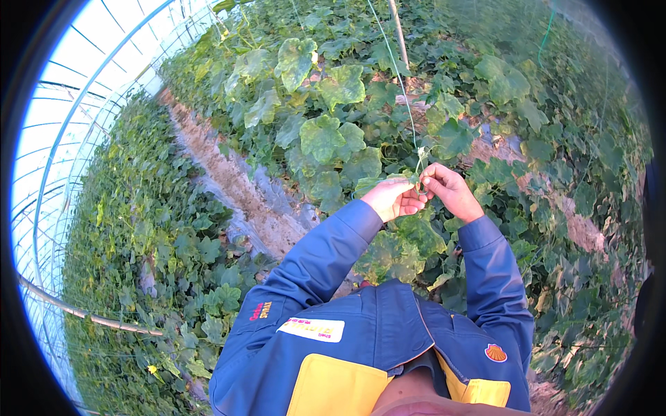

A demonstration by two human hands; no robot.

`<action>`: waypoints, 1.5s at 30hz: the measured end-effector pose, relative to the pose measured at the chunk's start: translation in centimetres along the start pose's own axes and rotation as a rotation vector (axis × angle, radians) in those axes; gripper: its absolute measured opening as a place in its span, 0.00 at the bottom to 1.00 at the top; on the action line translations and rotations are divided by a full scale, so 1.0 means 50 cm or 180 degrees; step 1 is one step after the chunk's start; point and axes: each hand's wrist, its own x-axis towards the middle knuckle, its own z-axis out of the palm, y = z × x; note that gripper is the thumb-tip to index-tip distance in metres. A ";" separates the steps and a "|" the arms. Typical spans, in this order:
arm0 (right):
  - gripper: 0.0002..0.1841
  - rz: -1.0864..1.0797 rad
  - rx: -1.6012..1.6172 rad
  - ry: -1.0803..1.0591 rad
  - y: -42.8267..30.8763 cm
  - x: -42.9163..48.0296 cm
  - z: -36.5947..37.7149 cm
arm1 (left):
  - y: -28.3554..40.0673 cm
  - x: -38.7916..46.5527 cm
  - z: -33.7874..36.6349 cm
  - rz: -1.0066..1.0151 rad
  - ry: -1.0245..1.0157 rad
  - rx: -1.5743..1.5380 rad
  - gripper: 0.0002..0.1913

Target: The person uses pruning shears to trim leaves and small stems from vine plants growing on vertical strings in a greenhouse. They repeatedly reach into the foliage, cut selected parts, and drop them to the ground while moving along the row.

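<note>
In front of my chest, my left hand [390,200] is turned palm up, its fingers curled at a thin green vine stem [419,165]. From the other side my right hand [451,190] pinches the same spot between thumb and forefinger. A taut pale-green twine [398,73] comes down from above to the stem, and a pale shoot tip stands just over my fingers. Thin green loops show between the two hands; whether they are tendril or twine I cannot tell. Broad lobed leaves [321,139], mottled yellow-green, spread beside my left hand.
Dense vine rows fill both sides of a greenhouse with curved metal hoops [65,125]. A soil path [223,171] edged with plastic film runs to the left. One pole [398,34] stands ahead; another pole [93,316] juts in at lower left.
</note>
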 end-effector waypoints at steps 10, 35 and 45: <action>0.11 0.0394 0.0821 0.0523 -0.001 -0.017 0.014 | 0.017 -0.004 0.010 0.0456 0.0424 0.1131 0.07; 0.08 -0.0383 -0.2451 0.0906 0.145 -0.056 0.103 | -0.038 -0.022 0.000 0.1582 0.1595 0.1358 0.10; 0.09 -0.0533 -0.2845 0.0901 0.212 -0.081 0.162 | -0.086 -0.037 -0.051 0.1320 0.1864 0.1633 0.12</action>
